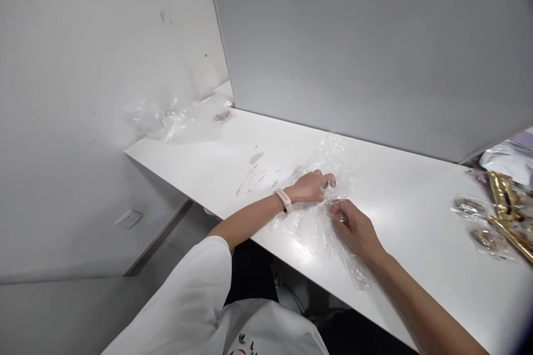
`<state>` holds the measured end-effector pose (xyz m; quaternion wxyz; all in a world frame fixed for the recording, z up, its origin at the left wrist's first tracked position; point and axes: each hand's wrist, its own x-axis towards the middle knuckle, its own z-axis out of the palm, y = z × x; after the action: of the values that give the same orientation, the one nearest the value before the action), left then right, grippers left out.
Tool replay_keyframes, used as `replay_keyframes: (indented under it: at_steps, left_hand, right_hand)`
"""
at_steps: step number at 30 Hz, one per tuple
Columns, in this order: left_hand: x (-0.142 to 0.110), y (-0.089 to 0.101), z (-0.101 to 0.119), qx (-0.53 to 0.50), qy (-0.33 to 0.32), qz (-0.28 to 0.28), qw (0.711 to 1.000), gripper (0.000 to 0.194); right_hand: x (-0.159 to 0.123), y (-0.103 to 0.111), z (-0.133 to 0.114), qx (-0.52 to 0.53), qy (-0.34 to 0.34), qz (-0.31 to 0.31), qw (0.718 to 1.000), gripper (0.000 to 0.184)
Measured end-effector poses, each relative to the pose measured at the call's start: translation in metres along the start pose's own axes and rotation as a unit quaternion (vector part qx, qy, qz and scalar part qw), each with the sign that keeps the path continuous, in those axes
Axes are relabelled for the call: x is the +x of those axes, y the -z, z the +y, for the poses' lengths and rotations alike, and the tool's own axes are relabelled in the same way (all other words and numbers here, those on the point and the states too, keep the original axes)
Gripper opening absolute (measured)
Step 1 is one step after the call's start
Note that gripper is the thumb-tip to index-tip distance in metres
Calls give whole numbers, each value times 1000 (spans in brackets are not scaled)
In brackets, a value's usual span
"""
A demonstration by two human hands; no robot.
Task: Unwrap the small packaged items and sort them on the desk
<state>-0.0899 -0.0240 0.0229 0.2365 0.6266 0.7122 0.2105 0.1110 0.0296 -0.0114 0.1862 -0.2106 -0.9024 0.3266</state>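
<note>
My left hand point(311, 185), with a pink watch band at its wrist, is over the middle of the table. Its fingers are bent on crinkled clear plastic bags point(312, 230), and something small and shiny shows at the fingertips. Close by on the right, my right hand point(356, 227) is closed around a small silvery item in clear plastic, whose kind I cannot make out. The thin bags spread below and between both hands, and another sheet of clear plastic point(331, 152) lies just beyond the left hand.
A white table point(416, 222) runs along a grey partition point(366, 39). Clear plastic bags point(166, 122) are heaped at its left end by the wall. To the right lie small bagged items point(485, 238) and gold packaging point(503, 191). A wall socket point(129, 218) sits low at left.
</note>
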Motion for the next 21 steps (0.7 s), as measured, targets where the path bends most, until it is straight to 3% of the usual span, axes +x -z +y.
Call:
replay_keyframes:
  at_steps: [3, 6, 9, 11, 13, 17, 19, 21]
  left_hand:
    - [0, 8, 3, -85, 15, 41, 995, 42]
    - [-3, 32, -4, -281, 33, 103, 954, 39]
    - [-5, 56, -13, -411, 51, 151, 898, 41]
    - [-2, 57, -13, -430, 56, 172, 885, 42]
    - [6, 43, -9, -404, 47, 168, 898, 38]
    - [27, -15, 11, -249, -20, 111, 962, 32]
    - [34, -40, 22, -172, -72, 83, 979, 33]
    - [34, -52, 29, -103, -130, 83, 983, 35]
  right_hand:
    - [1, 6, 6, -26, 61, -12, 998, 38]
    - [-2, 28, 28, -66, 89, -1, 994, 48]
    - [-9, 61, 47, -98, 70, 75, 990, 38]
    - [-11, 81, 47, -94, 44, 171, 980, 32]
    - [-9, 95, 34, -69, 37, 285, 955, 29]
    - [17, 107, -12, 27, 108, 450, 886, 24]
    - [37, 106, -32, 85, 132, 438, 885, 21]
    - [54, 101, -44, 120, 151, 329, 925, 20]
